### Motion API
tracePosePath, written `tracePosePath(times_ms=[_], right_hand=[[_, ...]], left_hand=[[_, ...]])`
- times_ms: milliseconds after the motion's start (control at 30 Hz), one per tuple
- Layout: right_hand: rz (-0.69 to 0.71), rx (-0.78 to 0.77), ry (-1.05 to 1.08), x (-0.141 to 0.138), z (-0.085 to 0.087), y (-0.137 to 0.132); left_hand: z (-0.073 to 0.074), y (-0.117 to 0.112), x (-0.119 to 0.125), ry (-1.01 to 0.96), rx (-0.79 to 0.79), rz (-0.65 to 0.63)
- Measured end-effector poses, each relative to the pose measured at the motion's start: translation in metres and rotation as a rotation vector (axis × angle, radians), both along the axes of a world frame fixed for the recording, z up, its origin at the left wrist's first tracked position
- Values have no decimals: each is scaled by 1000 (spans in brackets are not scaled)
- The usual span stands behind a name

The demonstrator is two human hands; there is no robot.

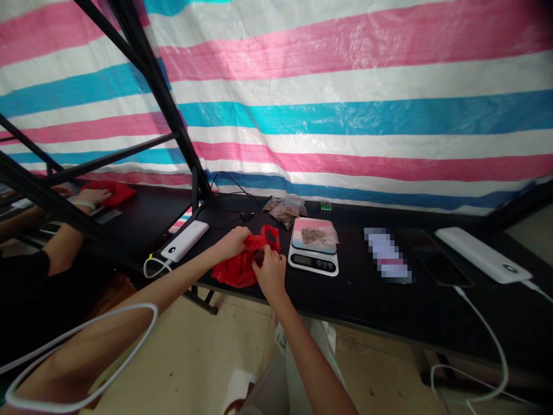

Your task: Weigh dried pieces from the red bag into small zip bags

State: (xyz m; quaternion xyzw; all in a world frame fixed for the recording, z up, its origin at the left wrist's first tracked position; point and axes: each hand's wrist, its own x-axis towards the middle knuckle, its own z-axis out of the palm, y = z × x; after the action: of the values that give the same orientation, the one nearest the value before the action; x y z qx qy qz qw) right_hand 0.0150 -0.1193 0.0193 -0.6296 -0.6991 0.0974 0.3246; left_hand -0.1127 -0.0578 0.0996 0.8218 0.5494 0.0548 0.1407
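Note:
A red plastic bag lies bunched near the front edge of the black table. My left hand grips its upper left rim. At the bag's mouth, the fingers of my right hand are closed and partly down inside, over something dark brown; what they hold is hidden. Just right of the bag stands a white digital scale. On its platform rests a small clear bag of brown dried bits. Behind the scale, several similar clear packets lie in a pile.
A white power bank with a cable lies left; another lies far right beside a dark phone. Small green batteries sit at the back. Beyond the black metal frame, another person's hand touches a red bag.

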Motion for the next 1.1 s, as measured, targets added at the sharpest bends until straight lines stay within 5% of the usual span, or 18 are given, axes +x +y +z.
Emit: tracePosePath(times_ms=[267,1100], right_hand=[[12,11,21,0,1,-2],[23,22,7,-1,0,-3]], left_hand=[[12,-7,9,77,30,10],[2,8,4,93,-50,-17]])
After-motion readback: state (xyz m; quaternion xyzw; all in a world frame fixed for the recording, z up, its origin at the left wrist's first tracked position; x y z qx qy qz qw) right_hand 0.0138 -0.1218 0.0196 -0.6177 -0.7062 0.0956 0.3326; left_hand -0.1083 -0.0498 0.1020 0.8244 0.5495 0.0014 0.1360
